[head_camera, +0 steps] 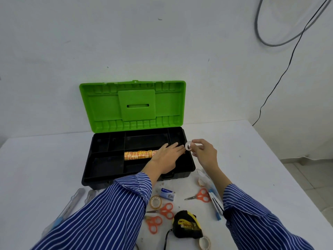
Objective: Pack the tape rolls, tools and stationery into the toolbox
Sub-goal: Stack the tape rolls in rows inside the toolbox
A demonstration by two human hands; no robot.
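The black toolbox [100, 177] stands on the table with its green lid [100, 107] up. A row of several small orange-printed tape rolls [139, 155] lies in its middle compartment. My left hand [168, 156] lies flat over the right end of that row, fingers straight. My right hand [202, 153] pinches one small white tape roll [188, 147] just above the toolbox's right edge. On the table in front lie three orange scissors [202, 195], [165, 210], [153, 225], loose tape rolls [155, 201], [204, 243], a staples box [167, 193] and a black-yellow tape measure [187, 225].
Clear plastic packets with tools [75, 201] lie at the front left. Blue-white pens or a stapler [215, 202] sit beside my right sleeve. Cables [288, 65] hang on the wall at right. The table edge [297, 177] runs diagonally on the right.
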